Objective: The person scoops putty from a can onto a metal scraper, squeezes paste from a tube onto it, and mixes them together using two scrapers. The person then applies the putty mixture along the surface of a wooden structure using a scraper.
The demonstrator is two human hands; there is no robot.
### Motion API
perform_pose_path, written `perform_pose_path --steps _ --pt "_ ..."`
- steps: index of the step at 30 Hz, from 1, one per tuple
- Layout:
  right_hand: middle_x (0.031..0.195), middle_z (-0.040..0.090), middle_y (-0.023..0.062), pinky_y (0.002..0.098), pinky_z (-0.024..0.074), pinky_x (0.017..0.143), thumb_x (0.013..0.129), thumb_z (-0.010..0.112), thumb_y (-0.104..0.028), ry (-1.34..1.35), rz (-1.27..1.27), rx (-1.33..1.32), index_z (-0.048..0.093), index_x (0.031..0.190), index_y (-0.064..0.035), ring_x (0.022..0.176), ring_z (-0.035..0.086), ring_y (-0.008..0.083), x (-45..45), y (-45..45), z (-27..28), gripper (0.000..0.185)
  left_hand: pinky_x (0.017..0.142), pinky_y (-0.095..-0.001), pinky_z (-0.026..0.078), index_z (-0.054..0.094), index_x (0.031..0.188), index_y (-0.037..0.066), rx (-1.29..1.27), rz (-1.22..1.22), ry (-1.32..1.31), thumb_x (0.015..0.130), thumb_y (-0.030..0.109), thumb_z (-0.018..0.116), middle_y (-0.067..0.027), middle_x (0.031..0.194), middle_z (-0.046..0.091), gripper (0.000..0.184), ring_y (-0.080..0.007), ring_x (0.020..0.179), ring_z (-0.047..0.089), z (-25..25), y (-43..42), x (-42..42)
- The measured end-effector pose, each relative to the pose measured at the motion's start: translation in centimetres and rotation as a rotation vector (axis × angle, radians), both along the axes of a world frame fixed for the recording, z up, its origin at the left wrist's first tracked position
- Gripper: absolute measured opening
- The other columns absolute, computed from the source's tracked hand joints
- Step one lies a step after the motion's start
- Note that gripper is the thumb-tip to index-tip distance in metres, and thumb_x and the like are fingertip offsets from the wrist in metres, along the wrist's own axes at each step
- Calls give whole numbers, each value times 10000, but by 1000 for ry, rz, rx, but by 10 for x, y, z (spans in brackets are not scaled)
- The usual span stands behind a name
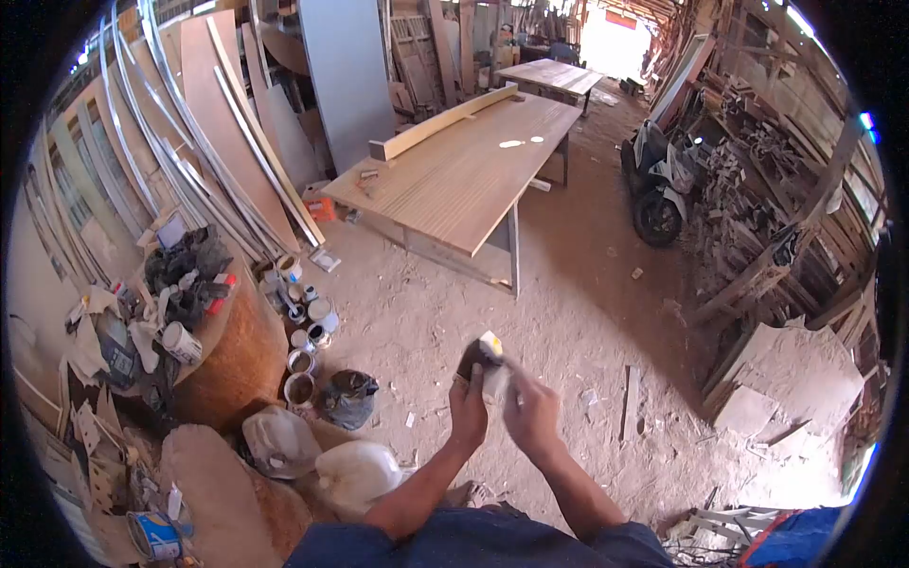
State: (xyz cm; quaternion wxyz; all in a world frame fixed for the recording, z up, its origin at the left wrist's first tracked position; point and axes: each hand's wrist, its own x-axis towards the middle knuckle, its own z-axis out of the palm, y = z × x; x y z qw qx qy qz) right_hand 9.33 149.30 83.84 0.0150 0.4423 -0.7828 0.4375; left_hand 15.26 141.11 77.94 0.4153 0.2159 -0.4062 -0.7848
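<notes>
Left hand (470,407) clamping its fingers on a dark-and-white item (487,350) at its twelve o'clock, right hand (532,409) resting close at three, fingers blurring, I cannot tell whether gripping, table (454,185) standing beyond at twelve.

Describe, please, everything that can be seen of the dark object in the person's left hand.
The dark object is small and brownish black, with a white and yellow patch at its upper end; whether this is a separate piece is unclear. Its material cannot be told. It is held above the dusty floor, with the left hand's thumb against it. The right hand, blurred, is close beside; contact is unclear.
</notes>
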Motion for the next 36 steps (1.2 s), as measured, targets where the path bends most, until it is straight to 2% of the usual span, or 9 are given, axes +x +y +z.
perform_pose_path --steps 3,8,12,18,24,28,30,34,36 --pt "1028 653 265 406 540 732 829 538 42 80 3 -55 604 1218 -28 871 669 394 -23 -2 -8 401 924 -309 433 547 1260 10 -167 -15 -70 1014 249 492 -58 1179 604 347 -140 1070 559 3 -1 -29" --pt "1126 673 180 348 500 922 807 533 130 34 228 -109 656 1131 -2 1070 652 312 -80 18 39 371 789 -324 537 579 1110 27 135 -42 37 959 281 573 -66 1023 646 295 -171 879 647 -3 -29 -56" --pt "1118 684 170 394 482 967 804 573 131 96 431 -198 682 1096 -3 1116 626 341 -137 1 31 339 800 -336 564 572 1135 -9 508 -208 68 942 206 562 -114 1006 668 289 -208 865 678 23 -61 -55" --pt "1158 664 195 392 485 973 762 583 178 -22 486 -378 681 1084 4 1147 612 342 -157 -100 -21 379 833 -336 552 568 1154 1 489 -181 158 947 229 567 -109 1034 667 309 -202 904 673 27 -125 -70" --pt "1162 661 196 387 499 940 886 534 56 89 663 46 665 1126 -6 1121 625 298 -208 -227 -50 280 926 -373 495 511 1269 40 486 31 260 962 263 564 -94 1177 619 383 -197 1059 616 -7 -260 -69" --pt "1143 650 109 319 531 838 908 552 -19 -898 392 -304 559 1249 8 1027 626 195 -207 -320 -36 342 950 -345 444 511 1275 73 273 200 217 982 271 553 -28 1173 601 356 -153 1144 540 1 -336 -65" --pt "1078 657 106 318 546 762 897 581 -28 -1223 416 -212 573 1206 2 963 642 194 -196 -358 -47 310 908 -329 446 535 1238 78 306 273 114 984 269 555 -4 1143 592 319 -127 1084 542 -28 -367 -70" --pt "985 677 86 333 572 695 893 586 -13 -1451 424 -187 597 1147 -12 776 664 178 -185 -437 -83 254 692 -281 428 601 1116 90 109 334 -112 989 264 550 45 871 563 222 -80 789 528 -17 -420 -93" --pt "990 678 91 336 575 692 892 593 -14 -1510 437 -201 592 1165 -14 791 671 186 -189 -468 -78 273 681 -295 436 612 1106 73 -55 272 -373 988 265 547 26 897 583 234 -99 793 540 -14 -440 -90"
